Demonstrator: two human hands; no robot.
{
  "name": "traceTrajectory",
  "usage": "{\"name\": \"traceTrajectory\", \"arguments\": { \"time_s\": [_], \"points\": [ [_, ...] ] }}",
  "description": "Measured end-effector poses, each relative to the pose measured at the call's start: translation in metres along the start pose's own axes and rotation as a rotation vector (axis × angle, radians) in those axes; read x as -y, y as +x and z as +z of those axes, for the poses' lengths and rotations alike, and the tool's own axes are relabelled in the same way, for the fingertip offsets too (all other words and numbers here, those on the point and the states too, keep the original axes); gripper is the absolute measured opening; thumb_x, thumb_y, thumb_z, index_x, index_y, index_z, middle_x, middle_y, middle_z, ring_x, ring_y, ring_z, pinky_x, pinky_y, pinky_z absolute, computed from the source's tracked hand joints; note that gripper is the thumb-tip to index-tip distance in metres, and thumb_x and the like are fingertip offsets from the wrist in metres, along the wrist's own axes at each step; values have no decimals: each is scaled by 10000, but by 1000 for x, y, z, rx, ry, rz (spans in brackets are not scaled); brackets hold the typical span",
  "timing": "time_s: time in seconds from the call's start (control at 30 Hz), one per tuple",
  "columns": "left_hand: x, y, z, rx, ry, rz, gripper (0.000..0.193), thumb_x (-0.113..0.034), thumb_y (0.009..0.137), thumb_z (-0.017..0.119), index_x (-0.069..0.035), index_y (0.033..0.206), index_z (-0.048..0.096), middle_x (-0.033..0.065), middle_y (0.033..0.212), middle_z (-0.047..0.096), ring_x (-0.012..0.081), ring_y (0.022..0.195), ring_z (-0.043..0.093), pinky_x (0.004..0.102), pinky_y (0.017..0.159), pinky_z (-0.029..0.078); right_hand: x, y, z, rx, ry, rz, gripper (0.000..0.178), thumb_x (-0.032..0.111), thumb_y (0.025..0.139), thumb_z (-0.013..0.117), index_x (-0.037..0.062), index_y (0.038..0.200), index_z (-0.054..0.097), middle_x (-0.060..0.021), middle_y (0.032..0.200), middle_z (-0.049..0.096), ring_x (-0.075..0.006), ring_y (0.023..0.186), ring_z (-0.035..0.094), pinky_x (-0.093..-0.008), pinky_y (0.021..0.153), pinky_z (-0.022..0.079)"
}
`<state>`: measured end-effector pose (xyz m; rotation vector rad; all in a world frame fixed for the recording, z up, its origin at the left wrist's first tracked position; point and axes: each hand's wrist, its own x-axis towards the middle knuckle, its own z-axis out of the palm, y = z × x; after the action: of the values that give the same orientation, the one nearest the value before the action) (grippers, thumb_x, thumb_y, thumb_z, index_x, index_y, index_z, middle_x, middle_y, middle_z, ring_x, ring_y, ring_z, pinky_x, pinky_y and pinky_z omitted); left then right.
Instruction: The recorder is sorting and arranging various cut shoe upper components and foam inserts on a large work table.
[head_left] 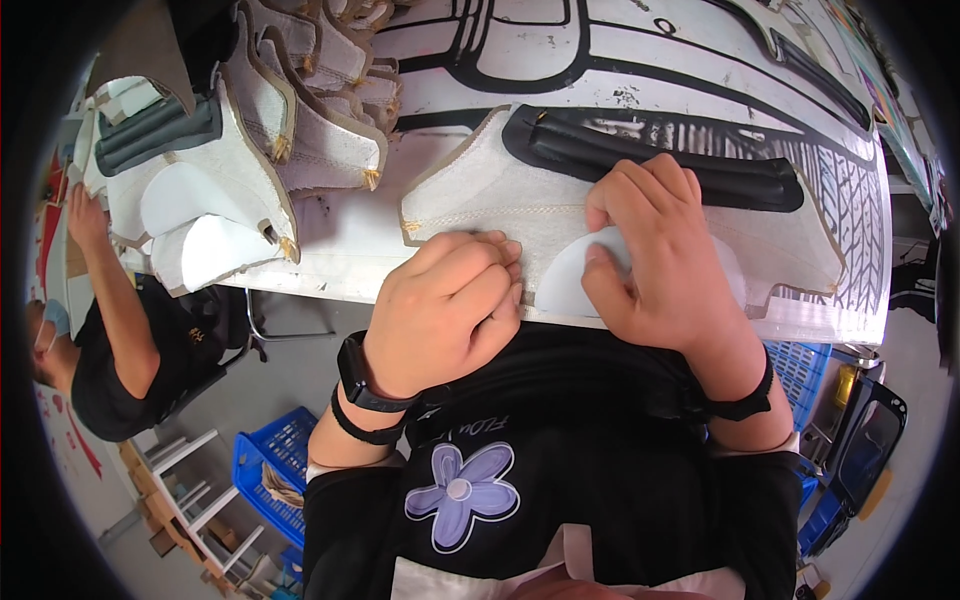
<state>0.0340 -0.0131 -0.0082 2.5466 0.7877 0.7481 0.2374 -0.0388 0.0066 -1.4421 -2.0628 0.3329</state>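
A shoe upper (470,190) lies lining side up along the near table edge, pale grey with a brown rim and a padded black collar (650,150) on its far side. On its near middle rests a smooth white half-round piece (562,278), partly covered by my right hand. My left hand (440,305) is closed, its curled fingers and thumb together at the upper's near edge, left of the white piece. Over the white piece my right hand (655,255) bends its fingers, with the thumb pressed on the piece close to the index fingertip.
Several similar uppers (330,140) are piled at the far left. Another upper with white pieces (215,250) lies at the left table corner, near a co-worker's arm (125,310). Blue crates (275,465) stand below the white table (340,278), whose top carries black line drawings.
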Motion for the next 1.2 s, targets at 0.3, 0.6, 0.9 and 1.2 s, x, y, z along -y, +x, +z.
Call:
{"name": "traceTrajectory", "arguments": {
  "time_s": [0.3,0.6,0.9,1.2],
  "points": [
    [-2,0,-2,-1,23,-16,105,-23,662,628,-14,763,600,65,825,598,235,821,587,318,718,476,-1,1,-4,-6,67,-148,179,89,608,544,84,782,503,-46,758,461,-242,783,391,-353,722,292],
    [1,-2,0,-19,26,7,107,-25,667,629,-16,768,599,62,818,592,232,812,583,317,719,474,1,-3,-5,70,-13,-190,276,292,649,709,114,816,580,5,828,502,-234,835,403,-354,755,296],
    [0,-2,-2,27,17,-4,109,-18,668,624,-21,774,600,64,817,592,233,806,583,315,718,475,1,-2,3,37,-60,-87,234,284,656,699,123,776,579,2,854,503,-235,862,414,-350,765,309],
    [1,-4,-3,44,7,-10,114,-16,657,626,-19,768,602,64,814,593,234,803,585,314,712,477,2,-2,4,87,-91,-102,265,295,648,690,113,787,556,-11,858,483,-246,878,422,-363,771,321]
  ]
}}
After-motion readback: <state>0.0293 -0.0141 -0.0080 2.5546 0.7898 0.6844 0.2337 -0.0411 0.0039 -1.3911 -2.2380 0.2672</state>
